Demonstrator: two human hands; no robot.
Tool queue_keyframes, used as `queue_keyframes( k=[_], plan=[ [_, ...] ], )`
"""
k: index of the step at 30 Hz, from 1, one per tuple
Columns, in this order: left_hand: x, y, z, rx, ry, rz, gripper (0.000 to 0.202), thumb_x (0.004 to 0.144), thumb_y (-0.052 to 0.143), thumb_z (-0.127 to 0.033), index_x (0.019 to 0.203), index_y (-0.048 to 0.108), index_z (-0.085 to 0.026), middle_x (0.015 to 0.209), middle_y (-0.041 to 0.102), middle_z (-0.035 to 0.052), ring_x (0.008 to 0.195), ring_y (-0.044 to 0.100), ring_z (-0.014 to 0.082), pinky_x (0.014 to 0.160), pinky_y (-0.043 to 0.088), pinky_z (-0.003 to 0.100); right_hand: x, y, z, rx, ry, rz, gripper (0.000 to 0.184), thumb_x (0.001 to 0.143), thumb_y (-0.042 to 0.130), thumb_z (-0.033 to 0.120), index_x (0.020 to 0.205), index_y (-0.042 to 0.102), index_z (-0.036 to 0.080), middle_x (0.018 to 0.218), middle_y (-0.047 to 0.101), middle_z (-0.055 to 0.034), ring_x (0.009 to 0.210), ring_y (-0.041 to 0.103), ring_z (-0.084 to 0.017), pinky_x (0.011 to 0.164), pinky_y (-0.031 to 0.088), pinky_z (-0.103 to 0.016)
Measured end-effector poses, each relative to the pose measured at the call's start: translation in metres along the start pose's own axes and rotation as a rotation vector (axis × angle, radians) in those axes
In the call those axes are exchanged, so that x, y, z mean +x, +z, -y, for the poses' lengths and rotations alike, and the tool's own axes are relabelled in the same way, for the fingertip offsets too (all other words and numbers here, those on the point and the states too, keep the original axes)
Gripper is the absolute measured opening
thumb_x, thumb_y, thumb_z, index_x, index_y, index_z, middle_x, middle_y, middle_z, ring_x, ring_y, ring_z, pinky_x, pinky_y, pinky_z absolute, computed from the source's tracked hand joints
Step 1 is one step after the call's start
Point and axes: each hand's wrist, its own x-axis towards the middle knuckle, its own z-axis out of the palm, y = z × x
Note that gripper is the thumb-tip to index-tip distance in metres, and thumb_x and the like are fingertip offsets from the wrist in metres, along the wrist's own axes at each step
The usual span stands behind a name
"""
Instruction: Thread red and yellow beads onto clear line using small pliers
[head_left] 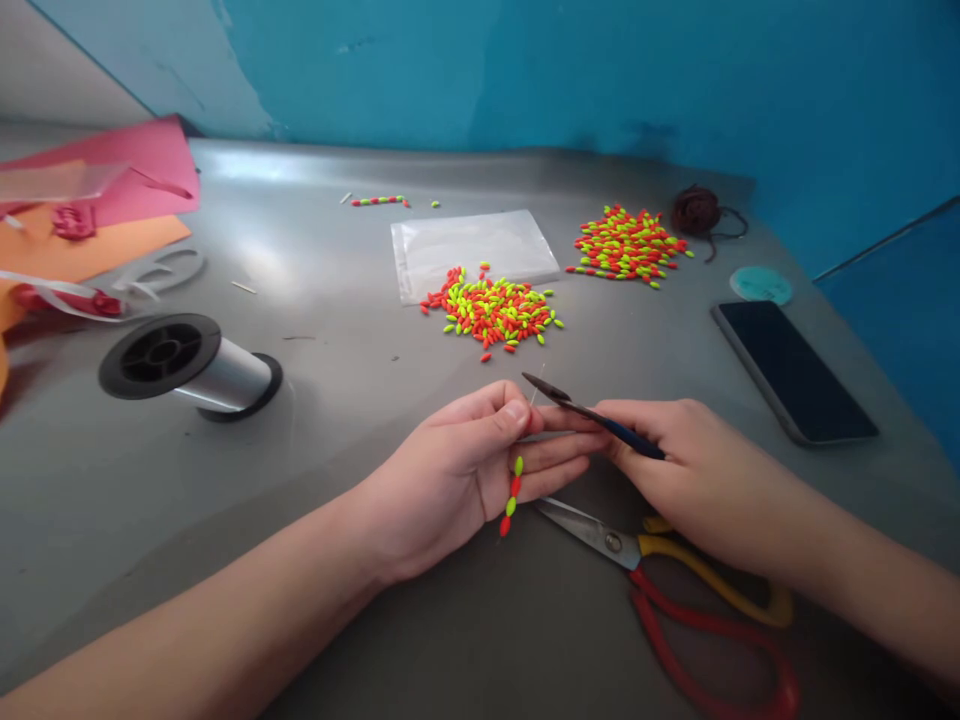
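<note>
- Scissors, red-and-yellow handled [634, 562]: lie on the surface [345, 400], nearer the camera than the central bead pile [499, 314].
- Left hand [457, 460]: thumb and forefinger pinch a fine thread [533, 396], other fingers extended; short bead strand [511, 506] shows before the palm, camera side of the pile.
- Right hand [667, 450]: curls round a blue-handled tool [630, 436], tip beside the thread; cannot tell how far its jaws part.
- Spool [232, 378]: stands left of the pile.
- Step, apparently: trimming thread. Next move seems to need a steady pinch, fingertips clear.
</note>
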Motion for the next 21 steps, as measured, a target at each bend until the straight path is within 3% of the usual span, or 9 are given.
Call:
queue_keyframes(
  k=[8, 14, 21],
  plan=[
    [-0.001, 0.0006, -0.001, -0.007, -0.01, 0.011, 0.026, 0.108, 0.05, -0.015, 0.082, 0.05, -0.015, 0.135, 0.073, 0.025, 0.13, 0.071, 0.0308, 0.111, 0.057, 0.038, 0.0008, -0.0004, 0.0009, 0.026, 0.037, -0.026, 0.026, 0.097, 0.056, 0.032, 0.077, 0.069, 0.022, 0.067, 0.067, -0.0017, 0.073, 0.061, -0.023, 0.06, 0.042, -0.03],
    [-0.0026, -0.0011, -0.001, 0.01, -0.016, 0.032, 0.026, 0.108, 0.05, -0.017, 0.082, 0.049, -0.016, 0.138, 0.072, 0.025, 0.13, 0.071, 0.0302, 0.113, 0.056, 0.04, 0.0011, -0.0017, 0.001, 0.034, 0.078, -0.003, 0.025, 0.097, 0.054, 0.034, 0.081, 0.068, 0.022, 0.078, 0.071, -0.0024, 0.073, 0.059, -0.022, 0.058, 0.039, -0.03],
    [-0.0015, -0.0034, -0.0007, 0.036, -0.032, 0.054, 0.027, 0.108, 0.051, -0.018, 0.082, 0.052, -0.016, 0.133, 0.075, 0.0238, 0.121, 0.076, 0.0274, 0.11, 0.056, 0.041, 0.0038, -0.0012, 0.0009, 0.045, 0.137, 0.023, 0.033, 0.101, 0.049, 0.043, 0.079, 0.061, 0.022, 0.08, 0.067, -0.0026, 0.077, 0.054, -0.021, 0.06, 0.036, -0.031]
  ],
)
